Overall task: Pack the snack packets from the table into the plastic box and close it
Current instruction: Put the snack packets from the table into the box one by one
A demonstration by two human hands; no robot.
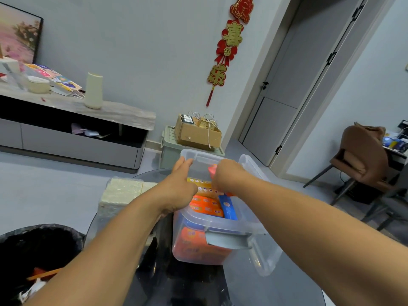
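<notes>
A clear plastic box stands open on the dark glass table, with a grey latch on its near wall. Inside lie orange snack packets, a blue packet and a yellow packet. My left hand reaches along the box's left side, thumb and fingers at its far rim. My right hand is over the inside of the box, closed on an orange-red packet. The clear lid leans against the box's right side.
A white wrapped block sits on the table left of the box. A black-lined waste bin stands at lower left. Behind the table is a green crate with a cardboard box. A brown chair stands at right.
</notes>
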